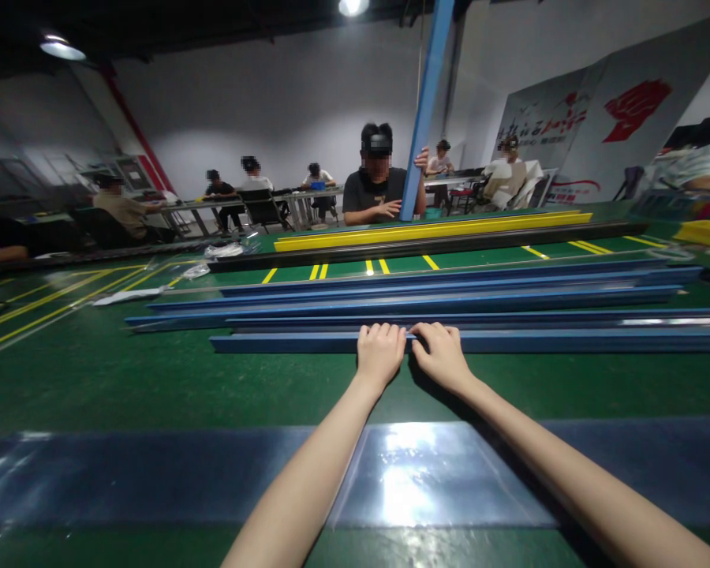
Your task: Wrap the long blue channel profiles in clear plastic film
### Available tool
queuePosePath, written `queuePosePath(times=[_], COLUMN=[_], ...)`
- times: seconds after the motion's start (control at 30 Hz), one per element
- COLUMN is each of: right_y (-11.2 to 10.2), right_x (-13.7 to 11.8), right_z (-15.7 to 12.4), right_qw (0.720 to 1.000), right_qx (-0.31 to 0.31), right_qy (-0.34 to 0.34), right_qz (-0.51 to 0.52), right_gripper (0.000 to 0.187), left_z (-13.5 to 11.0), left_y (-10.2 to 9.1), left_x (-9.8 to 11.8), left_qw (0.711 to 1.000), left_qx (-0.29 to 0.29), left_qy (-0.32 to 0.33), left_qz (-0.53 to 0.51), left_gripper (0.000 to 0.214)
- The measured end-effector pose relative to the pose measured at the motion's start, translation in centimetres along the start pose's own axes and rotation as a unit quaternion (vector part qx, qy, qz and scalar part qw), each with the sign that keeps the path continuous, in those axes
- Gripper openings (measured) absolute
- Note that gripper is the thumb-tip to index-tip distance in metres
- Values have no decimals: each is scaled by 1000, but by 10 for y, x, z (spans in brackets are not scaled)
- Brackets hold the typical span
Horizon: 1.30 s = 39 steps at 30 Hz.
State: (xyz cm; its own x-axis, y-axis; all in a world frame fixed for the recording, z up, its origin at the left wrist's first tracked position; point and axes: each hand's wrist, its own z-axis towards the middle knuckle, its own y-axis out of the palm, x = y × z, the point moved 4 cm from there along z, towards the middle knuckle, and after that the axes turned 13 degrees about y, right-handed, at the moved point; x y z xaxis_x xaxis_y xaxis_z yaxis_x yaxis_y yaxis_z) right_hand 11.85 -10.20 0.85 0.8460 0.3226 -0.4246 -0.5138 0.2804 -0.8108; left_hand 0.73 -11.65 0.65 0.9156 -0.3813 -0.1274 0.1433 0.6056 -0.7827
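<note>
1. The nearest blue channel point(284, 344) lies on the green surface point(154, 394) straight ahead of the person, its long axis running left to right, across the line of the forearms. It runs out of view at the right; its left end shows.

2. The left hand point(382, 351) has its grip on the channel's near wall, knuckles up, fingers bent over the upper edge; its thumb cannot be made out.

3. The right hand point(439, 353) sits just beside it on the same wall, its grip closed about the edge with fingers over the top and thumb toward the near side. How firmly either presses, I cannot tell.

4. The relation that counts: the channel is directly at both grips, neither hand being nearer, and the two are close together while the long piece stretches well past them on each side.

5. Just beyond lie more blue channels point(509, 300), roughly parallel, then a black strip point(426, 248) and a yellow strip point(431, 231).

6. On the near side, under the forearms, a glossy bluish strip point(154, 477) lies flat, also crosswise.

7. Across the surface, a co-worker point(364, 193) holds a blue length point(427, 118) upright, slightly tilted; others sit farther back.
</note>
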Motion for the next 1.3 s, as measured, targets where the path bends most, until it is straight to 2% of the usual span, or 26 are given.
queuePosePath(times=[0.23, 1.0, 1.3], right_y=[4, 5, 5], right_x=[4, 6, 6], right_z=[-3, -2, -2], right_qw=[998, 997, 997], right_qx=[-16, -18, -28], right_qy=[-65, -64, -60], right_qz=[9, 41, 46], right_gripper=[21, 20, 21], left_z=[-1, -2, 1], left_y=[1, 1, -5], left_x=[1, -1, -2], left_qw=[1000, 1000, 997], left_qx=[-6, -13, -67], left_qy=[6, 19, 23], left_qz=[8, 19, -28], left_gripper=[37, 34, 34])
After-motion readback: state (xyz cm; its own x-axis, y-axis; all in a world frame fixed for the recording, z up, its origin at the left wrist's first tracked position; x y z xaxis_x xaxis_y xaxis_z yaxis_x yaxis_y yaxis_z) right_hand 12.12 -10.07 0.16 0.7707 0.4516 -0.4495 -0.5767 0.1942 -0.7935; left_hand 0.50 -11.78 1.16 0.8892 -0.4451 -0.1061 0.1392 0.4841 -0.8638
